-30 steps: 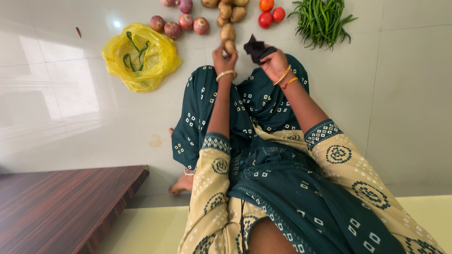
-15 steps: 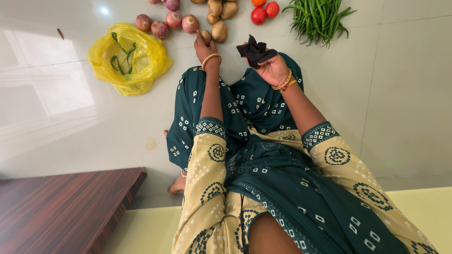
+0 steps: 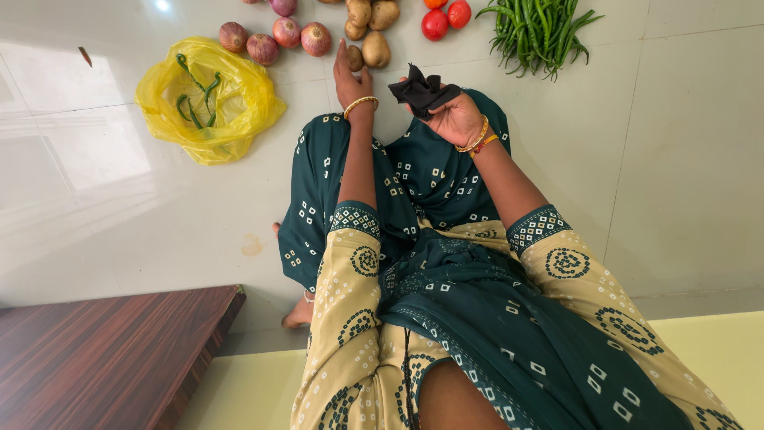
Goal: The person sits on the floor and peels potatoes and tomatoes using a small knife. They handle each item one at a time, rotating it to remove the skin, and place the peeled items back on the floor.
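Note:
I sit on a white tiled floor in a dark green patterned garment. My left hand (image 3: 351, 78) reaches forward, fingers spread, touching a small brown potato (image 3: 355, 57) that lies on the floor beside a larger potato (image 3: 376, 49). It holds nothing. My right hand (image 3: 455, 118) is raised palm-up above my knee and grips a crumpled black bag (image 3: 422, 90). More potatoes (image 3: 371, 13) lie just beyond at the top edge.
A yellow plastic bag (image 3: 208, 99) holding a few green chillies lies at the left. Red onions (image 3: 274, 37), tomatoes (image 3: 442, 19) and a heap of green beans (image 3: 536, 30) line the top. A dark wooden board (image 3: 111, 350) sits at lower left.
My left hand held a potato up a second ago, then lowered it to the floor next to the others and let go. My right hand still grips the black bag.

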